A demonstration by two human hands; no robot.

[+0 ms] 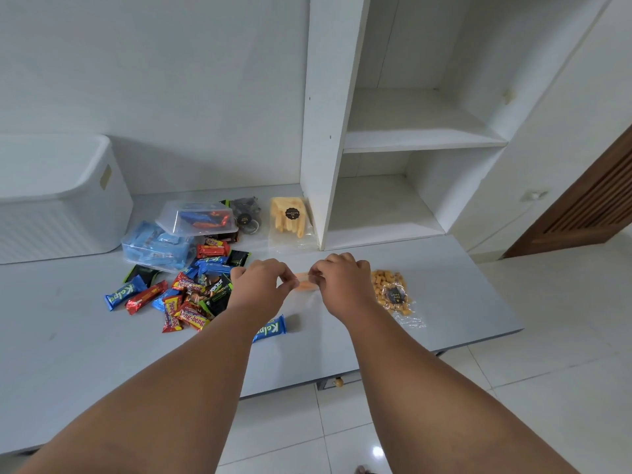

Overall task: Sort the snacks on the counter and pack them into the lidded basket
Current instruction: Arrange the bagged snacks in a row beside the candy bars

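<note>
Both hands meet over the grey counter (pixel 444 292). My left hand (pixel 260 285) and my right hand (pixel 342 278) each pinch an end of a clear plastic bag (pixel 304 283) with orange snack pieces showing between them. A pile of wrapped snack bars (pixel 191 295) lies just left of my left hand. One blue Kalpa bar (pixel 270 330) peeks out under my left forearm. The white basket (pixel 58 200) stands at the far left against the wall. Its lid is not visible.
Two clear plastic boxes (pixel 178 234) holding blue and red bars sit behind the pile. A bag of dark snacks (pixel 248 213) and a bag of yellow sticks (pixel 289 215) lie by the white shelf unit (pixel 328 131). A bag of orange puffs (pixel 393 292) lies right of my right hand.
</note>
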